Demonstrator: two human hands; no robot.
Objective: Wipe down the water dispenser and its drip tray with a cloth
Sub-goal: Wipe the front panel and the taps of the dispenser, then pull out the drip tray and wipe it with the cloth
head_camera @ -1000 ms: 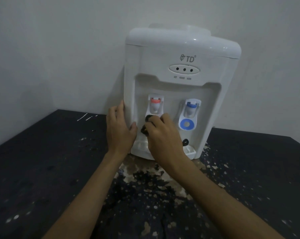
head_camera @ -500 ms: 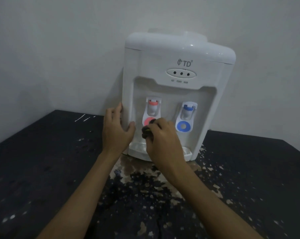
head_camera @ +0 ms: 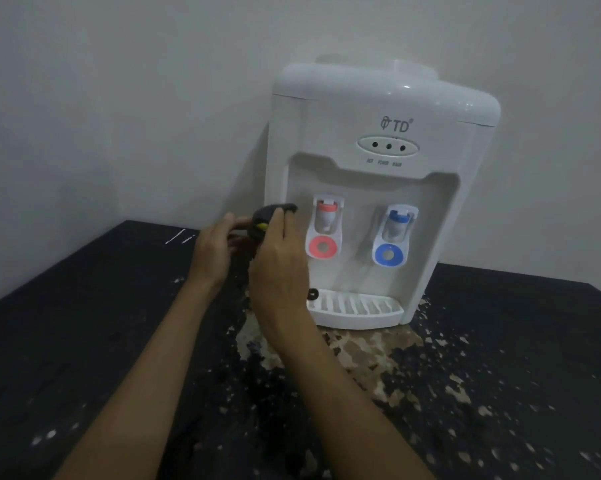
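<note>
A white tabletop water dispenser (head_camera: 378, 109) stands against the wall, with a red tap (head_camera: 325, 211) and a blue tap (head_camera: 397, 221). Its slotted white drip tray (head_camera: 356, 306) juts out at the base. A small dark cloth (head_camera: 271, 216) with a yellow spot is bunched in front of the dispenser's left front edge. My right hand (head_camera: 276, 268) grips it from the right and my left hand (head_camera: 216, 247) pinches it from the left. A small dark piece (head_camera: 313, 294) shows at the tray's left end.
The dispenser rests on a black table (head_camera: 84, 341) whose paint has flaked off in pale patches (head_camera: 371, 351) in front of the tray. Grey walls (head_camera: 119, 98) meet in a corner behind and to the left.
My right hand lifted the cloth off the tap recess and moved it left. My left hand left the dispenser's side and took hold of the cloth. The tray is now uncovered.
</note>
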